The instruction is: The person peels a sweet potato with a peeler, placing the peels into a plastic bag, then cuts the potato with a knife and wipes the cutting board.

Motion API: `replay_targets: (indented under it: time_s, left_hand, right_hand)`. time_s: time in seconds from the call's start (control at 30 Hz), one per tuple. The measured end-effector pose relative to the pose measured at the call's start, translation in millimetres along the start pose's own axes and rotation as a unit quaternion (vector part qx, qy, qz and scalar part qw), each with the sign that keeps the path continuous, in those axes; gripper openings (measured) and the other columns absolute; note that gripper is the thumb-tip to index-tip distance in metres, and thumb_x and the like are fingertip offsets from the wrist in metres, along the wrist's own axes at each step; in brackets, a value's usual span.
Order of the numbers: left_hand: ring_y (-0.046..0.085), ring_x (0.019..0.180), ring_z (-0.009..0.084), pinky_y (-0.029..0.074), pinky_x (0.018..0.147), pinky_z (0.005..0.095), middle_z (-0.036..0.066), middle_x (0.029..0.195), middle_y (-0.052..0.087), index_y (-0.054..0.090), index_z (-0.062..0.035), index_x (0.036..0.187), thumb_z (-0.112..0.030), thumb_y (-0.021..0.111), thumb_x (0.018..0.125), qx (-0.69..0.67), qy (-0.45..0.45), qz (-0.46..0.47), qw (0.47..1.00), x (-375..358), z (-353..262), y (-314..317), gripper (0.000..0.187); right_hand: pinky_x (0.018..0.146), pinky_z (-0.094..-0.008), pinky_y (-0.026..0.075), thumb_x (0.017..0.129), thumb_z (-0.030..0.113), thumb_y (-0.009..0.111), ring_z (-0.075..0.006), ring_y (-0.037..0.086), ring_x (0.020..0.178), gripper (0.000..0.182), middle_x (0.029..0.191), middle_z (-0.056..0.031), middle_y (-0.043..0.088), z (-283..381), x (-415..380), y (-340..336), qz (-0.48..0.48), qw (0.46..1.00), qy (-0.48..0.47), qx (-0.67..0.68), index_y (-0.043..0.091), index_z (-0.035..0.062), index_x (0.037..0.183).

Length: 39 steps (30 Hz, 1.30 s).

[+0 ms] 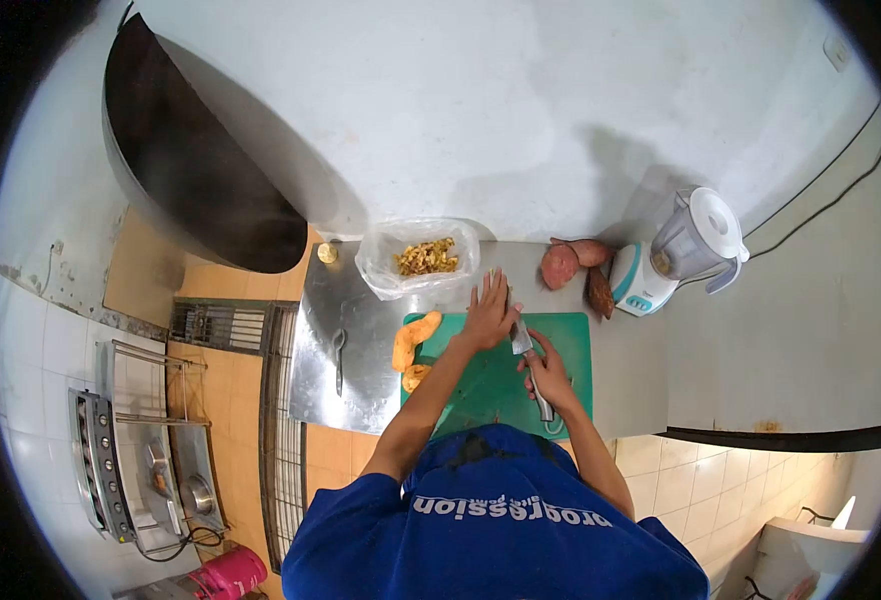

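Observation:
My right hand is closed around the grey handle of a kitchen knife. Its blade points away from me over the green cutting board. Flat, with fingers stretched forward, my left hand lies at the board's far edge beside the blade; whatever may be beneath the palm is hidden. Peeled orange root pieces, which look like sweet potato, rest at the board's left side. Beyond my left hand, a clear plastic bag holds many small yellow-brown pieces.
Reddish unpeeled sweet potatoes lie by the wall, next to a white blender. A spoon and a small pale lump sit on the metal table. A large dark wok hangs at upper left.

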<state>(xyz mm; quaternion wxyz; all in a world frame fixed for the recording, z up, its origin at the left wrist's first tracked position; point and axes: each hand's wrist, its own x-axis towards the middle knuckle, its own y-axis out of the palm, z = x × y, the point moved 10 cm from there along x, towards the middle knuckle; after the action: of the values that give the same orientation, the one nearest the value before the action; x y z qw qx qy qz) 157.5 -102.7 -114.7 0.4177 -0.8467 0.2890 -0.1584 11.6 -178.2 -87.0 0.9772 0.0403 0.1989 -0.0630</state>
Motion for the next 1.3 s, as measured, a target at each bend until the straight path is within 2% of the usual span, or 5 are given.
replay_targets:
  time_s: [0.43,0.6,0.87,1.1,1.3]
  left_hand:
    - [0.034,0.147,0.0404,0.029,0.118,0.0497,0.026,0.153,0.042,0.031,-0.0004,0.155,-0.032,0.053,0.101,-0.026,-0.175,-0.272,0.946,-12.1,154.5,-160.6,0.066]
    - [0.074,0.071,0.0273,0.056,0.068,0.0373,0.015,0.078,0.074,0.076,-0.0042,0.106,-0.023,0.070,0.093,0.001,-0.098,-0.373,0.923,-38.1,122.7,-184.5,0.024]
    - [0.072,0.063,0.0258,0.057,0.063,0.0365,0.010,0.072,0.072,0.075,-0.0015,0.085,-0.026,0.066,0.095,-0.180,0.001,-0.166,0.970,-12.9,-1.1,-91.7,0.028]
    - [0.035,0.145,0.0377,0.032,0.117,0.0515,0.018,0.161,0.032,0.036,0.0012,0.151,-0.029,0.059,0.094,0.074,-0.042,-0.014,0.996,32.0,48.0,22.6,0.069]
    - [0.021,0.152,0.0381,0.017,0.122,0.0576,0.015,0.166,0.021,0.021,-0.0003,0.157,-0.030,0.047,0.097,0.117,-0.065,0.087,0.987,41.3,72.0,45.1,0.072]
  right_hand:
    - [0.043,-0.0260,0.044,0.105,0.014,0.045,-0.0095,0.051,0.052,0.049,0.087,-0.0070,0.061,60.6,24.8,75.6,0.126,0.987,-0.089,-0.052,0.038,0.0171,0.153]
    - [0.043,-0.0270,0.045,0.106,0.016,0.046,-0.0091,0.050,0.052,0.050,0.086,-0.0060,0.061,6.7,24.4,23.1,0.022,0.996,-0.022,-0.080,0.037,0.0199,0.154]
    - [0.040,-0.0278,0.043,0.105,0.014,0.048,-0.0097,0.049,0.048,0.051,0.081,-0.0054,0.059,-22.2,8.3,-35.7,-0.036,0.996,-0.004,-0.085,0.037,0.0192,0.154]
    - [0.042,-0.0293,0.045,0.104,0.012,0.047,-0.0112,0.051,0.049,0.050,0.078,-0.0062,0.061,-24.9,27.8,-58.6,-0.097,0.973,-0.061,-0.198,0.038,0.0171,0.153]
    - [0.043,-0.0297,0.046,0.103,0.013,0.047,-0.0121,0.053,0.050,0.050,0.079,-0.0071,0.062,-46.4,25.3,-41.6,-0.054,0.981,-0.023,-0.184,0.039,0.0160,0.152]
